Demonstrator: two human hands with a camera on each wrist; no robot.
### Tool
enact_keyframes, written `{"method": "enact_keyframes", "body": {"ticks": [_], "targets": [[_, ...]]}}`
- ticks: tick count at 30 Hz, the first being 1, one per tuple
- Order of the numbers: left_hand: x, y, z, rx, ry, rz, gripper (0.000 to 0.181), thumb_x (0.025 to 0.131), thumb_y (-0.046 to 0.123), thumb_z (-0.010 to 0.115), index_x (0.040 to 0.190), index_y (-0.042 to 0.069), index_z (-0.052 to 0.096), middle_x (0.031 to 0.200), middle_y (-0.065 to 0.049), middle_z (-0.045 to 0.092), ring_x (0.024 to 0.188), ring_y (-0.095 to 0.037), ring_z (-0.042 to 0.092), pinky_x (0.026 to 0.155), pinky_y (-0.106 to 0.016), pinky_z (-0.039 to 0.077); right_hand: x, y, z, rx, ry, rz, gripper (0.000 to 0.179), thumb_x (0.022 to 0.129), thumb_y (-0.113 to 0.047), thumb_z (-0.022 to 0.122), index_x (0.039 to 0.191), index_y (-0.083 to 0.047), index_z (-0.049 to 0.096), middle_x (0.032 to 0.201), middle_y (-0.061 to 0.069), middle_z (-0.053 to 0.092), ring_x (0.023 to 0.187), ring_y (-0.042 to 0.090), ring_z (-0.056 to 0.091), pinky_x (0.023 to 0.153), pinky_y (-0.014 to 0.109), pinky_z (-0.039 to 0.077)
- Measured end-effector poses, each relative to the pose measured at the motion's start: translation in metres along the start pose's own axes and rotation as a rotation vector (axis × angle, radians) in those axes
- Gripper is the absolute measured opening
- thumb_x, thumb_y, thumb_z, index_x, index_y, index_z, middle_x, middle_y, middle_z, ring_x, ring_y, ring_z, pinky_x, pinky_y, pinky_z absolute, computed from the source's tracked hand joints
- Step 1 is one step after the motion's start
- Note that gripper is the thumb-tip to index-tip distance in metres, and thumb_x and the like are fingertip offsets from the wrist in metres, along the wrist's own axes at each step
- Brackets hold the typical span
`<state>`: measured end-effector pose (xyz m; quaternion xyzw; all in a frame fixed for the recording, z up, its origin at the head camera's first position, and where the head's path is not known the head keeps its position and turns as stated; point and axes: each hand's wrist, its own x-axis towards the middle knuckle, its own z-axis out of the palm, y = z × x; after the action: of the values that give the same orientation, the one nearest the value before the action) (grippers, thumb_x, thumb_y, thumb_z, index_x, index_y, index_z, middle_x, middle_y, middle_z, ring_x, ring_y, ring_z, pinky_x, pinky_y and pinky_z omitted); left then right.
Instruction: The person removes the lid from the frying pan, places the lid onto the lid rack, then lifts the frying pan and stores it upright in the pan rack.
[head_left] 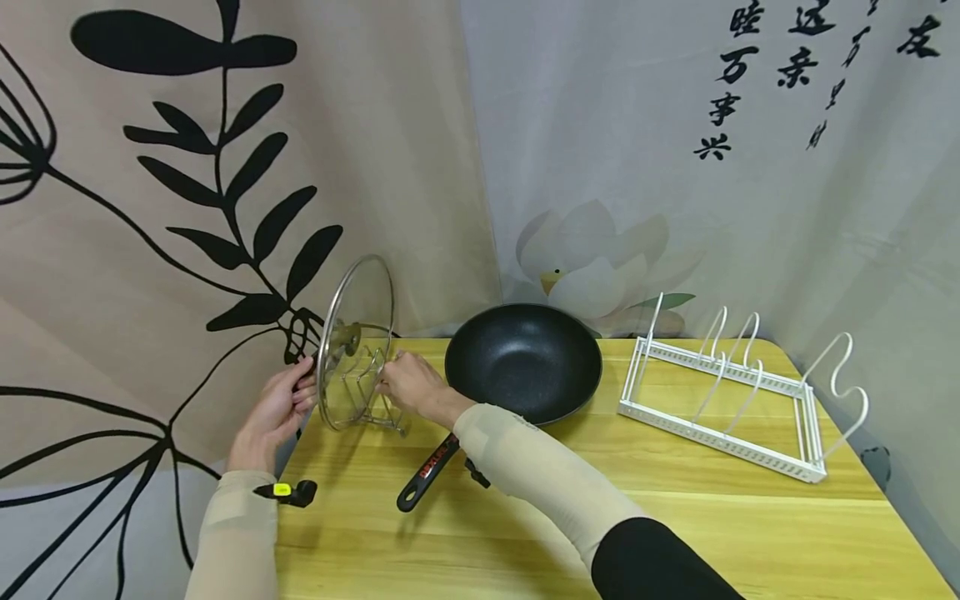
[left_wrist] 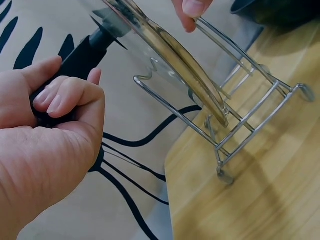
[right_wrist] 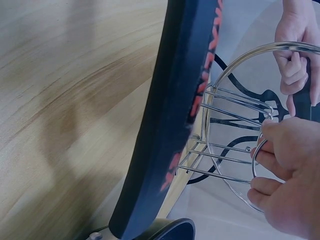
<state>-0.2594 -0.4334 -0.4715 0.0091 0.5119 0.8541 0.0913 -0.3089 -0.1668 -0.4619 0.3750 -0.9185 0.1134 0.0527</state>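
A glass pot lid (left_wrist: 192,62) with a metal rim stands on edge in a small silver wire rack (left_wrist: 246,118) at the table's left end. My left hand (head_left: 277,408) is left of the lid; in the left wrist view its fingers curl round the lid's black handle (left_wrist: 93,49). On the other side, my right hand (head_left: 420,387) grips a wire loop of the rack, as the right wrist view (right_wrist: 295,170) shows. Beneath my right forearm runs the black handle (head_left: 427,475) of a dark frying pan (head_left: 522,362).
A white adjustable rack (head_left: 712,437) with upright wire dividers stands on the right of the wooden table (head_left: 540,500). Patterned curtains (head_left: 390,150) hang behind the table. The small rack sits close to the table's left edge.
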Motion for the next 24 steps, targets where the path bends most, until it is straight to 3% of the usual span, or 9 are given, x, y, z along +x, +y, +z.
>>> {"method": "enact_keyframes", "body": {"ticks": [5, 8, 13, 17, 21, 24], "targets": [[-0.003, -0.001, -0.003, -0.039, 0.003, -0.021, 0.029, 0.125, 0.024, 0.040, 0.105, 0.013, 0.058, 0.081, 0.006, 0.043, 0.068, -0.007, 0.019, 0.056, -0.020, 0.022, 0.001, 0.000, 0.001, -0.003, -0.003, -0.014, 0.030, 0.118, -0.037, 0.062, 0.110, -0.027, 0.089, 0.105, -0.013, 0.086, 0.080, 0.004, 0.073, 0.093, 0.022, 0.060], [-0.005, -0.001, -0.005, -0.047, 0.008, -0.027, 0.034, 0.125, 0.023, 0.037, 0.110, 0.012, 0.065, 0.081, 0.007, 0.042, 0.067, -0.006, 0.020, 0.055, -0.020, 0.024, 0.001, 0.000, 0.001, -0.002, -0.003, -0.014, 0.031, 0.118, -0.037, 0.061, 0.110, -0.026, 0.090, 0.105, -0.012, 0.086, 0.077, 0.004, 0.072, 0.086, 0.021, 0.060], [-0.008, -0.002, -0.009, -0.055, 0.004, -0.034, 0.046, 0.125, 0.027, 0.036, 0.118, 0.011, 0.078, 0.085, 0.008, 0.033, 0.069, -0.006, 0.015, 0.055, -0.019, 0.025, -0.001, 0.001, 0.000, 0.000, 0.005, -0.009, 0.037, 0.118, -0.038, 0.062, 0.096, -0.023, 0.087, 0.092, -0.009, 0.082, 0.076, 0.007, 0.067, 0.069, 0.020, 0.053], [-0.009, -0.003, -0.012, -0.061, 0.002, -0.025, 0.043, 0.125, 0.029, 0.039, 0.120, 0.011, 0.078, 0.087, 0.008, 0.030, 0.068, -0.005, 0.016, 0.056, -0.020, 0.022, 0.000, 0.001, 0.000, -0.004, 0.012, -0.010, 0.034, 0.117, -0.038, 0.063, 0.099, -0.023, 0.088, 0.093, -0.010, 0.084, 0.079, 0.006, 0.068, 0.079, 0.022, 0.058], [-0.008, -0.004, -0.015, -0.083, -0.021, -0.010, 0.041, 0.125, 0.025, 0.038, 0.117, 0.010, 0.075, 0.085, 0.008, 0.038, 0.067, -0.006, 0.016, 0.057, -0.022, 0.019, 0.000, 0.001, 0.001, -0.004, 0.008, -0.019, 0.034, 0.118, -0.037, 0.062, 0.101, -0.023, 0.089, 0.091, -0.010, 0.083, 0.073, 0.005, 0.065, 0.093, 0.024, 0.060], [-0.008, -0.005, -0.016, -0.085, -0.035, 0.000, 0.043, 0.126, 0.024, 0.036, 0.116, 0.010, 0.075, 0.085, 0.008, 0.042, 0.068, -0.006, 0.016, 0.057, -0.021, 0.017, 0.001, 0.002, 0.002, -0.006, 0.005, -0.020, 0.035, 0.118, -0.037, 0.062, 0.098, -0.023, 0.087, 0.087, -0.010, 0.081, 0.071, 0.005, 0.062, 0.093, 0.025, 0.059]]}}
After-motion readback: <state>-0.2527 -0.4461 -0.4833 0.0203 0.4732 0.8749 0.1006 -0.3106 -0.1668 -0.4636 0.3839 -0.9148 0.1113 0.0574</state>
